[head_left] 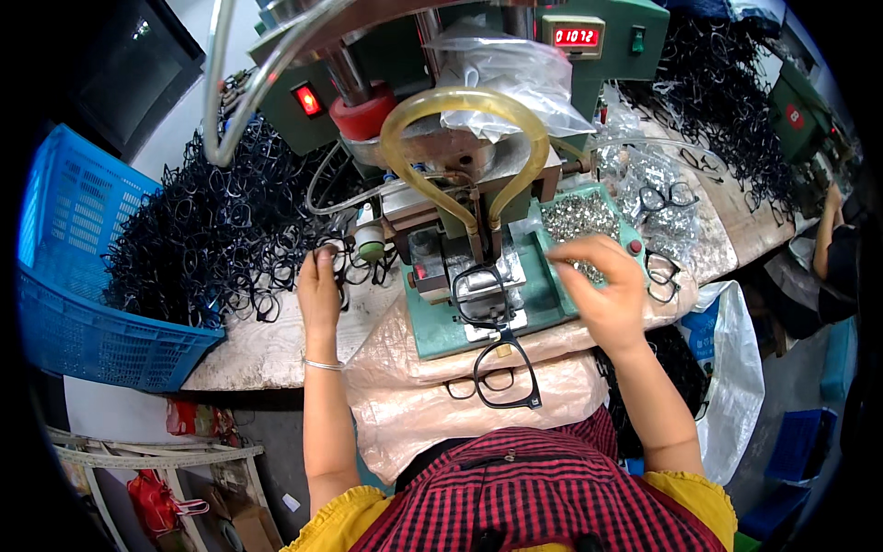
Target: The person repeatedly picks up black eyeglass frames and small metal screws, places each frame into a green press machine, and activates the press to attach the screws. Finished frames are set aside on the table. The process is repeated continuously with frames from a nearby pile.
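The black frame (480, 293) was seated on the green press (543, 294), long axis left-right, between the hands; the right hand (600, 290), pinched shut, content unclear, was nearer; the left hand (319, 290) touched piled frames (212, 221), its grasp indiscernible.

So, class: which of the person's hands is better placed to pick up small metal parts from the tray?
Right. The right hand hangs at the tray of small metal parts, fingers curled beside them, while the left hand reaches the black frame pile.
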Demonstrator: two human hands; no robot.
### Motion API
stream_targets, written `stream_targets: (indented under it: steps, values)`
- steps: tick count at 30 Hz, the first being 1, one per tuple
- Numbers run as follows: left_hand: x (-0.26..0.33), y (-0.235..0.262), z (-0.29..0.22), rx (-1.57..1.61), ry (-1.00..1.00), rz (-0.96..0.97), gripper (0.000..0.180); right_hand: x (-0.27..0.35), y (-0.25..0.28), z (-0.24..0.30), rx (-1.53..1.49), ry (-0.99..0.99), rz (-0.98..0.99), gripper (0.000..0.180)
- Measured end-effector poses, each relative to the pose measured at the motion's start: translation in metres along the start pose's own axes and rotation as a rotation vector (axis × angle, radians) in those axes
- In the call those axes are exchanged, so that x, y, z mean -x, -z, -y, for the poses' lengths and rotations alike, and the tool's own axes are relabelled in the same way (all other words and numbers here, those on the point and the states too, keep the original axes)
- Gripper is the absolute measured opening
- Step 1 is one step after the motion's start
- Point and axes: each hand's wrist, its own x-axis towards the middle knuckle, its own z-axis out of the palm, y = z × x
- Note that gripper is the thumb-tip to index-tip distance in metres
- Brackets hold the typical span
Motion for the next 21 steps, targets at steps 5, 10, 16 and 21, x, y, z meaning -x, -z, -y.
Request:
stream_targets:
  steps: [5,10,16,21]
  values:
    - [0.033,-0.026,-0.026,0.590,0.164,-0.026,0.019,-0.018,-0.053,0.008,-0.260,-0.091,-0.062,0.033]
    - [0.063,-0.013,-0.089,0.786,-0.017,-0.025,0.018,-0.012,-0.058,0.008,-0.364,-0.167,-0.083,0.044]
    - [0.047,-0.007,-0.187,0.639,-0.751,0.027,0.012,-0.015,-0.067,0.033,-0.744,-0.320,-0.039,0.050]
    - [0.062,-0.009,-0.190,0.538,-0.820,0.081,0.015,-0.001,-0.047,0.038,-0.477,-0.147,0.057,0.051]
